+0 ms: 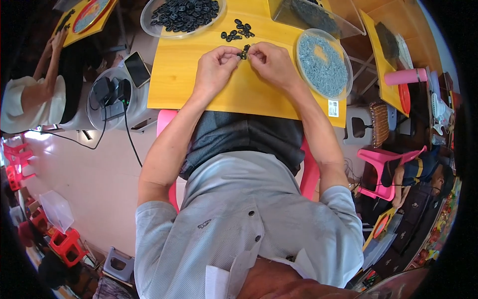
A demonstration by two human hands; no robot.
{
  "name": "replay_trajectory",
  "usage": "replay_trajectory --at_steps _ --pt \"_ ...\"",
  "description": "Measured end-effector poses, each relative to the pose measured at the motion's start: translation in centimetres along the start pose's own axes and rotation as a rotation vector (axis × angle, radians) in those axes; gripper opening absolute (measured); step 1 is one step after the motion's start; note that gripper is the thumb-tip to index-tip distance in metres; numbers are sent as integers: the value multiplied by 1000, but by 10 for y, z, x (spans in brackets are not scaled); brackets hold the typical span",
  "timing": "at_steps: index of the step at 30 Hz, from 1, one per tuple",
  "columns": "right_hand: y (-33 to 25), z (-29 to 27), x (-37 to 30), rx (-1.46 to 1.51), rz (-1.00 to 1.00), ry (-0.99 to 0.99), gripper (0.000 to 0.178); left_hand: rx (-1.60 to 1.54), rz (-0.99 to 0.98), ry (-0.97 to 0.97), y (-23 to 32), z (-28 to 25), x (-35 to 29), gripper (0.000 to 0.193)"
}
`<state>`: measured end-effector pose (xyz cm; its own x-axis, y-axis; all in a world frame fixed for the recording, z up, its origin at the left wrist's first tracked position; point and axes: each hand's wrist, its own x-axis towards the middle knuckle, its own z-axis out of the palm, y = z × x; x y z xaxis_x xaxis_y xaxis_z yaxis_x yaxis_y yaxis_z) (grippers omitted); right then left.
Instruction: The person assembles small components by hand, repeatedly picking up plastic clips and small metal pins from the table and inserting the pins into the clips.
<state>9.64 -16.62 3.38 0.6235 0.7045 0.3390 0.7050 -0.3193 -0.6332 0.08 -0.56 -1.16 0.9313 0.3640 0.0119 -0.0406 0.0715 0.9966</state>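
Over the yellow table, a small black plastic part [243, 55] with loop-like openings sits between my two hands. My left hand [217, 70] is closed, its thumb and forefinger pinching the part from the left. From the other side, my right hand [272, 65] is closed too, with thumb and forefinger pinched at the part's right edge. Whether a smaller piece is hidden in those right fingertips, I cannot tell. Just beyond my hands lies a loose group of similar black parts [238, 31], several of them oval with holes.
A clear round tub [163, 34] of black parts stands far left on the yellow tabletop [172, 74]. At right is a round tub [350, 74] with small silvery metal pieces; behind it, a clear box [343, 31]. A phone [137, 69] and cabled chargers lie left. Other people sit nearby.
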Motion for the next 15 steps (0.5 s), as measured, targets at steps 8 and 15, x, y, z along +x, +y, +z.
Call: replay_trajectory --at_steps 8,15 --pt "-4 2 -3 28 -38 -6 11 90 8 9 1 1 -2 19" --pt "-4 2 -3 29 -67 -10 10 139 8 2 4 1 -3 19"
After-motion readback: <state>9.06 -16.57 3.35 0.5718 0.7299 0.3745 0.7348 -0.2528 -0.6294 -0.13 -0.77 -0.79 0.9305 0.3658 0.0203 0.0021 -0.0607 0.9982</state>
